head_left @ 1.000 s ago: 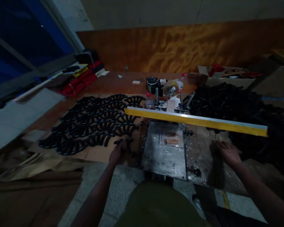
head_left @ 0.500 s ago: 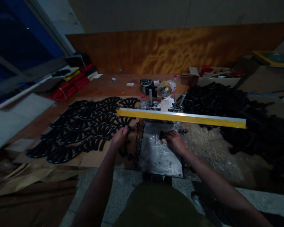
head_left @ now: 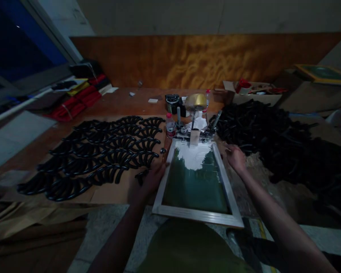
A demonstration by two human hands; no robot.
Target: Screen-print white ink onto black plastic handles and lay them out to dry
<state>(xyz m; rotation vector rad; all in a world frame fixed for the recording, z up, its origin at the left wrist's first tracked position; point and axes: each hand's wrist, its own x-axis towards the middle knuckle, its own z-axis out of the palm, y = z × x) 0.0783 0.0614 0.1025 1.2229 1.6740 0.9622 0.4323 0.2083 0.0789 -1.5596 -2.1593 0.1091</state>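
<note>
A silver screen-printing frame [head_left: 197, 215] with a green mesh [head_left: 197, 189] lies tilted toward me. White ink [head_left: 194, 157] covers the mesh's far part, and a beige squeegee blade [head_left: 195, 136] stands in it. My left hand [head_left: 155, 176] is at the frame's left rail, dark and blurred; its grip is unclear. On the other side, apart from the right rail, my right hand [head_left: 235, 157] has its fingers stretched toward the frame, with nothing visible in them. A loose black curved piece [head_left: 141, 176] lies by my left hand. The metal plate is hidden under the frame.
Rows of black curved pieces [head_left: 102, 149] cover cardboard on the left. A big heap of similar black pieces [head_left: 272, 132] fills the right. Behind the frame stand a red-capped bottle [head_left: 171, 126], a metal post [head_left: 179, 115] and a black tub [head_left: 173, 101].
The frame has swung down over the plate; its yellow and silver edge was raised before. My right hand has left the black piece on the plate and moved right. My left hand has come nearer the frame.
</note>
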